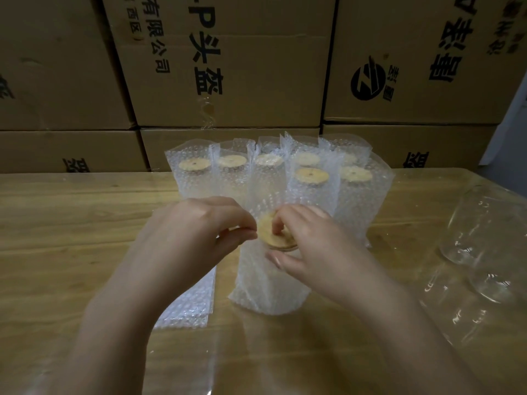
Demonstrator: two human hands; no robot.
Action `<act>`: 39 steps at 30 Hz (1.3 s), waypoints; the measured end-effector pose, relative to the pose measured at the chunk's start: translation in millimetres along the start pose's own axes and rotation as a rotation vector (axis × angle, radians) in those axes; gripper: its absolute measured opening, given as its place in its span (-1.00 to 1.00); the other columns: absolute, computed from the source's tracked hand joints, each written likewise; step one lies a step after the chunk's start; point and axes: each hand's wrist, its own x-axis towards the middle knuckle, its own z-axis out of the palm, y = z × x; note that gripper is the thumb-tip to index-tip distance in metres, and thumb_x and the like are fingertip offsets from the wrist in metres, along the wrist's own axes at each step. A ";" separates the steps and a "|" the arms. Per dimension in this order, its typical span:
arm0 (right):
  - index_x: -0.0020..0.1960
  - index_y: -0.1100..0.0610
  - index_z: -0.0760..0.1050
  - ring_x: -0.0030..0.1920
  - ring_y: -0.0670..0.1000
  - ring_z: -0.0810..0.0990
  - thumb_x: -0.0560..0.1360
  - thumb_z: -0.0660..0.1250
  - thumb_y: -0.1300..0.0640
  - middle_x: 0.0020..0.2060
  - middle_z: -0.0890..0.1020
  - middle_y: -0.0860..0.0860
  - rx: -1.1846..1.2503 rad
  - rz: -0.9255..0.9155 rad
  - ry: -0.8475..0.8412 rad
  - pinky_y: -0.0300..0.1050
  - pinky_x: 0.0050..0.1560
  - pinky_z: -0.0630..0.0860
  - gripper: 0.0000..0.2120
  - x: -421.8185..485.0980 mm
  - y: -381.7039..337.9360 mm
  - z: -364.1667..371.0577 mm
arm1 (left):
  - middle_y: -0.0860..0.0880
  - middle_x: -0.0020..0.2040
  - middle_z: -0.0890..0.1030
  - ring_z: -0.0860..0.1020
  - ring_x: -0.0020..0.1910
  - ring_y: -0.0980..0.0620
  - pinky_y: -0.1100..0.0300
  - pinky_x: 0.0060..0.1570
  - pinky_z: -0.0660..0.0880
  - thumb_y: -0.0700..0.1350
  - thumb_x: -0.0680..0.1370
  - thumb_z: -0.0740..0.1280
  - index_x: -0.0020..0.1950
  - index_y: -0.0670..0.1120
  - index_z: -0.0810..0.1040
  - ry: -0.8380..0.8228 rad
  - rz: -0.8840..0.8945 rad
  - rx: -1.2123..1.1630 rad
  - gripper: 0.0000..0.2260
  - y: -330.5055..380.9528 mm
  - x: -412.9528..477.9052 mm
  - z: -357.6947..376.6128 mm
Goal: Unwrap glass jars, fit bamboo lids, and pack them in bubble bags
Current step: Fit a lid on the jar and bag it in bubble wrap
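A glass jar with a round bamboo lid [268, 233] stands upright inside a bubble bag [268, 280] in the middle of the wooden table [71, 223]. My left hand [199, 226] pinches the bag's top edge on the left of the lid. My right hand [308, 240] has its fingertips curled onto the lid, with the thumb against the bag's front. Behind it stand several packed jars in bubble bags [310, 178], bamboo lids showing at their tops.
Flat bubble bags [188, 306] lie under my left forearm. Clear glass jars in thin plastic wrap [484, 232] lie on the table's right side. Stacked cardboard boxes [228, 67] form a wall along the table's far edge.
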 end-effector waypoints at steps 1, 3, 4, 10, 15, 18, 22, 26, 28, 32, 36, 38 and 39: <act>0.01 -0.05 0.33 0.07 -0.13 0.31 0.49 0.28 -0.17 0.02 0.45 -0.17 -0.003 0.001 0.004 -0.27 -0.08 0.16 -0.75 0.2 -0.2 1.7 | 0.18 -0.21 0.63 0.57 -0.36 0.12 0.02 -0.46 0.52 0.00 0.51 0.38 -0.14 0.05 0.67 0.001 0.004 0.001 -0.90 0.4 -0.1 0.7; 0.08 -0.05 0.36 0.13 -0.12 0.29 0.48 0.26 -0.22 0.07 0.45 -0.18 -0.004 0.031 -0.005 -0.32 -0.02 0.14 -0.69 1.4 0.3 4.6 | 0.17 -0.22 0.63 0.57 -0.37 0.10 0.01 -0.47 0.52 -0.03 0.51 0.42 -0.14 0.04 0.67 0.002 0.009 0.004 -0.94 0.9 -0.2 1.4; 0.13 -0.04 0.37 0.16 -0.10 0.28 0.46 0.23 -0.26 0.11 0.44 -0.18 -0.015 0.053 -0.007 -0.32 0.02 0.16 -0.62 2.0 0.2 6.4 | 0.17 -0.22 0.62 0.57 -0.38 0.11 0.01 -0.48 0.51 -0.02 0.51 0.41 -0.14 0.04 0.67 0.004 0.010 0.007 -0.93 0.7 -0.1 1.4; 0.28 -0.05 0.35 0.21 -0.05 0.31 0.41 0.06 -0.34 0.20 0.41 -0.14 -0.097 0.119 -0.011 -0.16 0.23 0.27 -0.43 4.2 -6.1 1.9 | 0.16 -0.20 0.63 0.58 -0.35 0.13 0.01 -0.46 0.53 0.00 0.50 0.37 -0.12 0.05 0.67 -0.029 -0.029 0.014 -0.91 0.0 0.0 0.7; 0.11 0.07 0.58 0.20 0.18 0.44 0.40 0.28 0.45 0.18 0.53 0.09 -0.149 0.058 0.300 0.17 0.16 0.36 -0.60 -2.5 11.4 -29.1 | 0.19 -0.05 0.60 0.56 -0.30 0.23 0.07 -0.40 0.55 0.08 0.49 0.25 -0.08 0.04 0.66 -0.034 -0.121 0.024 -0.77 -3.3 -2.3 -1.6; 0.07 -0.10 0.56 0.38 0.10 0.25 0.37 0.22 0.54 0.36 0.36 -0.01 -0.174 0.113 0.078 0.12 0.31 0.22 -0.42 -7.5 26.7 -40.4 | 0.20 -0.01 0.58 0.56 -0.28 0.25 0.09 -0.39 0.54 0.10 0.50 0.23 -0.06 0.05 0.65 -0.048 -0.168 0.059 -0.76 -6.5 -2.2 -0.6; 0.01 -0.24 0.50 0.43 -0.08 0.16 0.56 0.27 0.13 0.38 0.26 -0.16 -0.057 0.151 -0.139 -0.04 0.38 0.17 -0.77 -11.1 41.2 -40.5 | 0.21 0.01 0.57 0.55 -0.27 0.29 0.10 -0.37 0.55 0.15 0.49 0.21 -0.03 0.09 0.63 -0.060 -0.193 0.071 -0.75 -8.9 -1.8 1.0; -0.14 -0.12 0.52 0.23 -0.07 0.38 0.53 0.30 0.04 0.14 0.48 -0.18 -0.048 0.139 -0.034 -0.19 0.08 0.24 -0.90 -8.1 47.5 -40.3 | 0.17 -0.11 0.61 0.56 -0.34 0.20 0.13 -0.48 0.50 0.08 0.49 0.28 -0.13 0.04 0.65 -0.008 -0.176 0.113 -0.81 -10.8 -1.9 2.2; -0.11 -0.08 0.56 0.15 -0.06 0.44 0.53 0.29 0.04 0.06 0.53 -0.20 -0.113 0.145 0.015 -0.19 0.02 0.20 -0.91 -7.2 49.1 -40.3 | 0.15 -0.17 0.63 0.56 -0.37 0.12 0.15 -0.52 0.48 0.02 0.49 0.34 -0.16 0.03 0.66 0.036 -0.174 0.149 -0.86 -13.0 -2.0 3.1; -0.09 -0.05 0.59 0.05 -0.06 0.53 0.55 0.29 0.08 -0.07 0.61 -0.20 -0.147 0.139 0.110 -0.16 0.04 0.20 -0.88 -5.1 46.6 -35.0 | 0.12 -0.20 0.64 0.53 -0.41 0.03 0.17 -0.52 0.44 -0.06 0.48 0.43 -0.18 0.01 0.68 0.125 -0.188 0.198 -0.94 -16.0 -1.2 7.7; -0.11 0.00 0.62 -0.04 0.03 0.59 0.52 0.34 0.13 -0.11 0.65 -0.14 -0.176 0.146 0.273 -0.09 0.02 0.22 -0.90 -3.5 41.1 -26.0 | 0.10 -0.20 0.65 0.51 -0.43 -0.01 0.27 -0.51 0.34 -0.11 0.49 0.46 -0.17 -0.02 0.68 0.201 -0.208 0.258 -0.95 -18.3 -0.6 12.4; -0.08 0.01 0.63 -0.05 0.05 0.60 0.51 0.35 0.15 -0.09 0.66 -0.12 -0.193 0.137 0.295 -0.07 0.00 0.24 -0.91 -2.1 39.2 -21.4 | 0.08 -0.20 0.65 0.51 -0.43 -0.01 0.28 -0.51 0.34 -0.12 0.49 0.46 -0.17 -0.05 0.69 0.205 -0.205 0.272 -0.95 -20.7 -1.3 13.4; -0.07 0.01 0.64 -0.04 0.04 0.60 0.51 0.35 0.15 -0.07 0.66 -0.13 -0.195 0.134 0.288 -0.06 0.00 0.26 -0.90 -1.8 38.6 -19.8 | 0.07 -0.20 0.65 0.52 -0.43 -0.01 0.27 -0.52 0.36 -0.12 0.49 0.46 -0.16 -0.05 0.69 0.193 -0.202 0.275 -0.95 -22.1 -1.7 13.6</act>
